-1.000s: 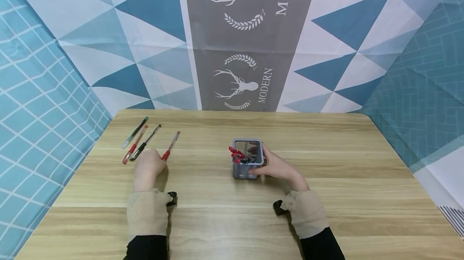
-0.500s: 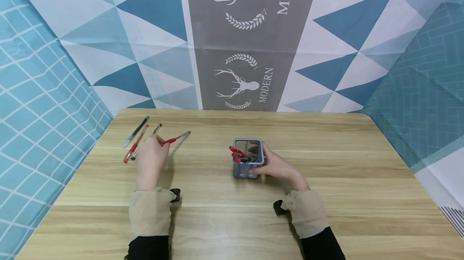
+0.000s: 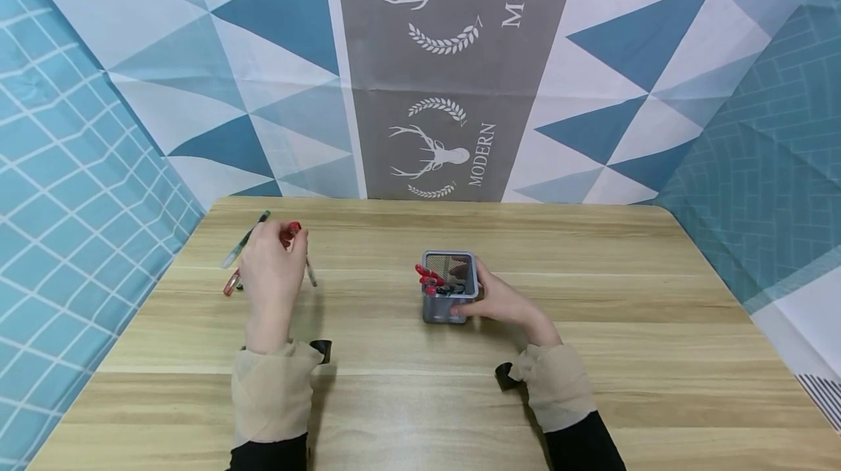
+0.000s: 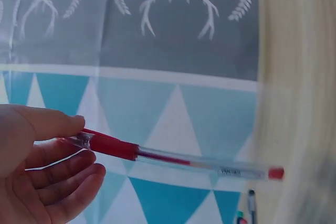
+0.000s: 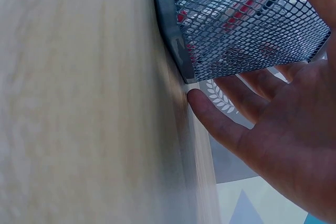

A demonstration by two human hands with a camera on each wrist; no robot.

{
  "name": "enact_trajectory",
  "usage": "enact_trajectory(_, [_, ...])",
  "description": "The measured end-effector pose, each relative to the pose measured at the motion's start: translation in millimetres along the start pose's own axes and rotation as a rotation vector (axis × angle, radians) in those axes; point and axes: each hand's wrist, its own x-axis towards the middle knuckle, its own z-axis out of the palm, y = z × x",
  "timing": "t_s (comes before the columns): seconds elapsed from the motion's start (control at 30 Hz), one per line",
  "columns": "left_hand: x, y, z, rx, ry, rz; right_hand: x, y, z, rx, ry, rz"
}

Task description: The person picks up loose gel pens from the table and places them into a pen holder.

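My left hand [image 3: 272,266] pinches a red gel pen [image 4: 113,147] by its red end, raised above the left part of the table. The pen's clear barrel points away from the fingers, ending in a small red plug in the left wrist view. Around the side of a grey mesh pen holder [image 3: 443,310] my right hand [image 3: 502,303] rests, thumb in front and other fingers behind. The holder stands upright on the table, and several red and black pens [image 3: 434,281] stick up inside it. Through its mesh [image 5: 236,30], red pens show in the right wrist view.
Beyond my left hand lie a green pen [image 3: 246,239] and another red pen [image 3: 232,282], partly covered by the hand. A black pen is mostly hidden there. The wooden table [image 3: 407,398] ends at a patterned cloth backdrop [image 3: 420,91].
My left hand has lifted the red pen off the table and turned it, so its red end is now up and its barrel points down. The right hand and pen holder have stayed put.
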Motion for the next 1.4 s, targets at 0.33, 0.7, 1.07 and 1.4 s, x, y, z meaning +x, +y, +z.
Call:
enact_trajectory(0.33, [-4.1,26.4,1.5,-0.18,0.113,0.201,-2.3,-4.6,1.2,0.022,-0.005,0.011])
enact_trajectory(0.7, [-10.1,46.3,1.3,-0.218,0.103,0.33,5.4,21.2,-0.3,-0.009,0.02,0.013])
enact_trajectory(1.07, [-16.3,62.4,4.6,-0.351,0.042,0.47,5.3,20.5,-0.6,-0.021,0.023,0.004])
enact_trajectory(1.4, [-23.2,75.0,3.8,-0.443,-0.043,0.621,5.8,20.9,-0.9,-0.027,0.021,0.002])
